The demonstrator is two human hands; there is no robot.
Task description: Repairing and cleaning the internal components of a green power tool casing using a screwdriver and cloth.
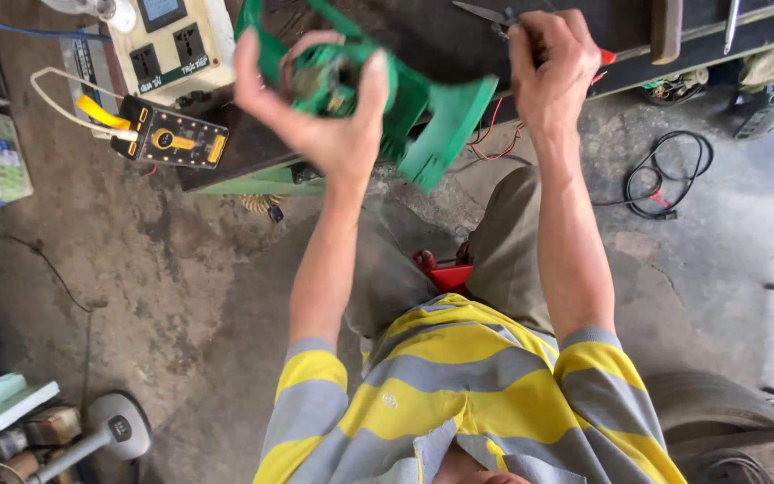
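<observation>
One green motor housing [387, 99] sits gripped in the left hand [315, 116], right hand [548, 72] pinching pliers [494, 16].

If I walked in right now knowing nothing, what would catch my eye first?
Most likely the bright green plastic housing gripped in the left hand above the dark workbench. Beside it, the right hand holds small pliers with a red handle. At far left, a black and yellow meter lies on the bench.
</observation>
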